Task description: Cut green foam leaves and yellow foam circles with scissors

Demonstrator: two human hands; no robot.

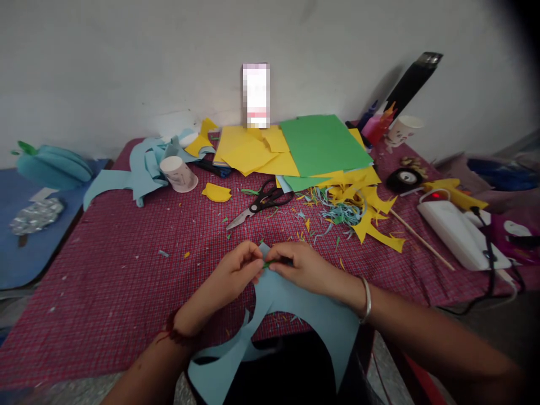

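Note:
My left hand [237, 273] and my right hand [307, 269] meet close together over the table's front part, fingertips pinched. Between them shows a small green paper piece [267, 264], mostly covered by the fingers. Under both hands a large light-blue paper sheet [291, 292] with curved cut-outs hangs over the table's front edge, toward my lap. Black-handled scissors [254, 208] lie just beyond my hands, blades pointing left. A small yellow paper cutout [216, 192] rests to the left of them.
Green card [324, 143] and yellow sheets [240, 149] lie at the back. Paper scraps [341, 212] and a wooden stick [422, 239] lie to the right, near a white power strip [459, 233]. A paper cup [179, 173] stands at left; a lit phone [256, 95] leans on the wall.

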